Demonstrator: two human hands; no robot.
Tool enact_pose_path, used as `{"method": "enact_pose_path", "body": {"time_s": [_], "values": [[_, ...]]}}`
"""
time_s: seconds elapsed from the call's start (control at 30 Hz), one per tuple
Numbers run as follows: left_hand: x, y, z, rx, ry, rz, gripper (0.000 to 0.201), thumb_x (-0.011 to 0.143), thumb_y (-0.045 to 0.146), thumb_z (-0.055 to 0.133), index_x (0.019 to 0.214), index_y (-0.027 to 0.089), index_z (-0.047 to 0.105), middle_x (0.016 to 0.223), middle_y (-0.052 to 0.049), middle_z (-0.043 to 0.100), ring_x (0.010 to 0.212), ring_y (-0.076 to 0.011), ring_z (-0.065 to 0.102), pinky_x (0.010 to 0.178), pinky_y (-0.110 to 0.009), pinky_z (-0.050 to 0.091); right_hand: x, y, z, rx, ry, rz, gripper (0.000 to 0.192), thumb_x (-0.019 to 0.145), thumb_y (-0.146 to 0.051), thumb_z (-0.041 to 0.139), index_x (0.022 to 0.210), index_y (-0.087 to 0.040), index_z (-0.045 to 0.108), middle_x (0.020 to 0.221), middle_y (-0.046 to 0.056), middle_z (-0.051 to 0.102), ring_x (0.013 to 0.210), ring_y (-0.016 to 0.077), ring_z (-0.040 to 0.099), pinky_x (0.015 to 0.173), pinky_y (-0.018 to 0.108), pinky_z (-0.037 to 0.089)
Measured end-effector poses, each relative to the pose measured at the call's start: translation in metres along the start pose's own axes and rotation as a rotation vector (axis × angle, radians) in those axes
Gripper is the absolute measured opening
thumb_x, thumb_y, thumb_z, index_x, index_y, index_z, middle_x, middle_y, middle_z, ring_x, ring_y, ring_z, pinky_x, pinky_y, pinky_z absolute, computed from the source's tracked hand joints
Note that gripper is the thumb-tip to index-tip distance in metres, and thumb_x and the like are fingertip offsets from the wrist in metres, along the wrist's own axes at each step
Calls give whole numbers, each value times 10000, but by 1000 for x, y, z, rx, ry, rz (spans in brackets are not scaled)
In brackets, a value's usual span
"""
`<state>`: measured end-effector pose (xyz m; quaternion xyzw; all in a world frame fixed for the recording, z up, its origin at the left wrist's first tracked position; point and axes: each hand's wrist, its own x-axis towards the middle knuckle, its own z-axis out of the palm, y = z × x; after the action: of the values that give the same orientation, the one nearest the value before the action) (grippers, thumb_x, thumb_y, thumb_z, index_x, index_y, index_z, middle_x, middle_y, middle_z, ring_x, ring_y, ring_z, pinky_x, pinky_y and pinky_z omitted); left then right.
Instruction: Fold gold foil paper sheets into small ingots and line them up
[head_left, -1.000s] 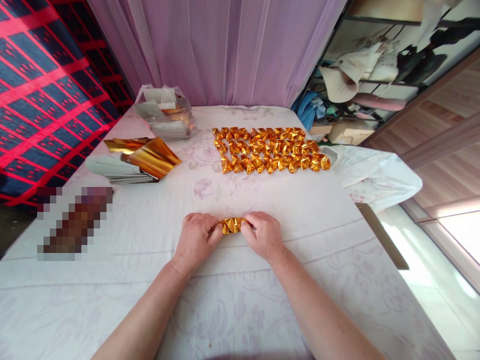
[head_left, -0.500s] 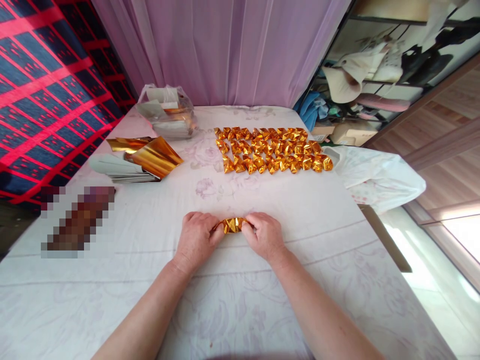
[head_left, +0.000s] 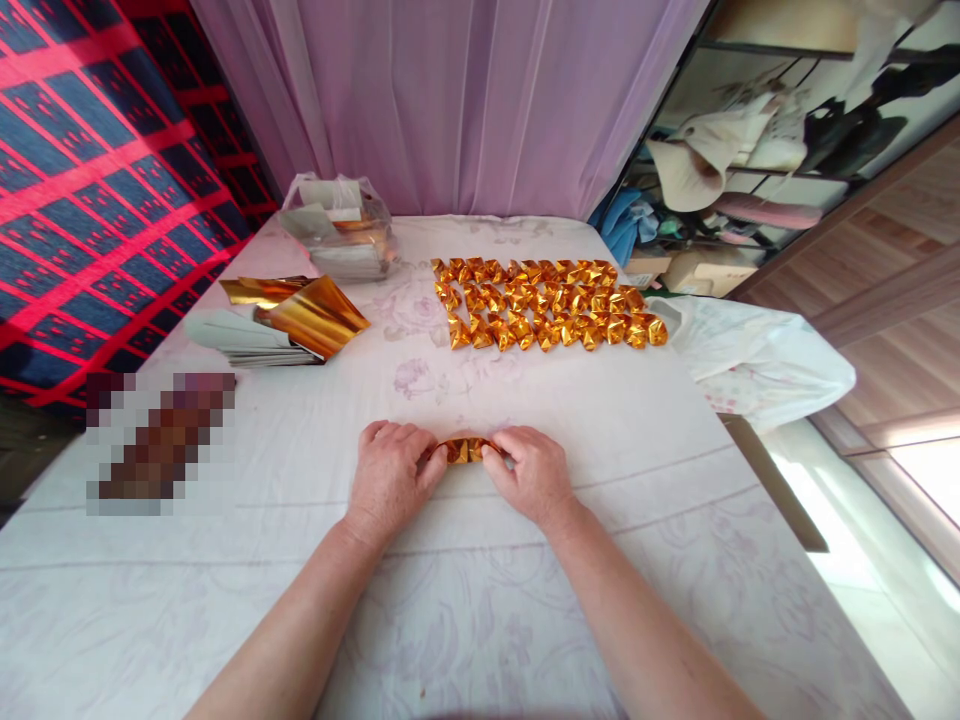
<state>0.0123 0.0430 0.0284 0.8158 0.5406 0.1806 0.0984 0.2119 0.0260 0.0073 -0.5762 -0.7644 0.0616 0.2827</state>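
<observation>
both the left hand point(head_left: 390, 478) and right hand point(head_left: 529, 472) are pinching the ends of a gold foil piece point(head_left: 463, 450); probably light, crinkly, easily creased.

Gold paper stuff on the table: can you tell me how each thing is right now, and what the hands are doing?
left hand: pinching the gold paper piece's left end.
right hand: pinching its right end.
gold paper piece: folded, crinkled, held between both hands.
folded gold pieces: finished, lined in rows.
gold sheets: unfolded, curling, stacked.
plastic bag: open, holding paper.

Lilac curtain point(head_left: 450, 100) behind; plastic bag point(head_left: 341, 235) far left (papers inside); cluttered shelves point(head_left: 750, 150) right
</observation>
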Motion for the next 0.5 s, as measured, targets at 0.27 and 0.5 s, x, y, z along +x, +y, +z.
{"method": "enact_pose_path", "body": {"time_s": [0.27, 0.5], "values": [[-1, 0, 1, -6, 2, 22, 255, 916, 307, 493, 739, 216, 652, 729, -29, 677, 763, -223, 595, 850, -415, 367, 0, -1, 0, -36, 5, -45, 296, 897, -232, 459, 608, -214, 523, 618, 15, 589, 645, 156, 518, 645, 289, 316], [-1, 0, 2, -18, -6, 50, 255, 924, 292, 488, 744, 211, 650, 731, -24, 673, 765, -216, 594, 836, -403, 365, 0, -2, 0, -37, 15, -51, 289, 888, -214, 462, 604, -212, 517, 612, 10, 586, 632, 149, 513, 643, 291, 316]]}}
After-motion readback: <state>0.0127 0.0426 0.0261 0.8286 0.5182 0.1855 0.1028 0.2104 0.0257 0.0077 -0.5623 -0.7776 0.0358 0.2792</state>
